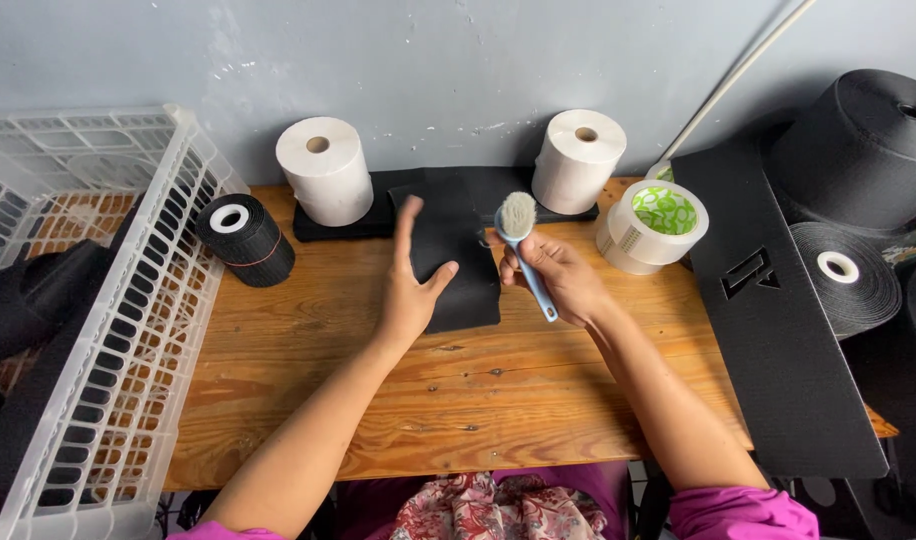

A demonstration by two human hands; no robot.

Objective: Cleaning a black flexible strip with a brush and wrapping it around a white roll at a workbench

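A black fabric piece [466,245] lies flat on the wooden table [458,400], near its back edge. My left hand [410,285] rests open on the left part of this fabric, fingers stretched toward the wall. My right hand [561,275] grips the light-blue handle of a small brush [525,245], whose pale round bristle head hovers at the fabric's upper right edge.
Two white rolls [326,170] [579,160] stand at the back on black material. A black tape roll [245,238] lies left, beside a white plastic crate [108,330]. A clear tape roll [651,225], a black panel [778,310] and big black rolls [863,150] fill the right.
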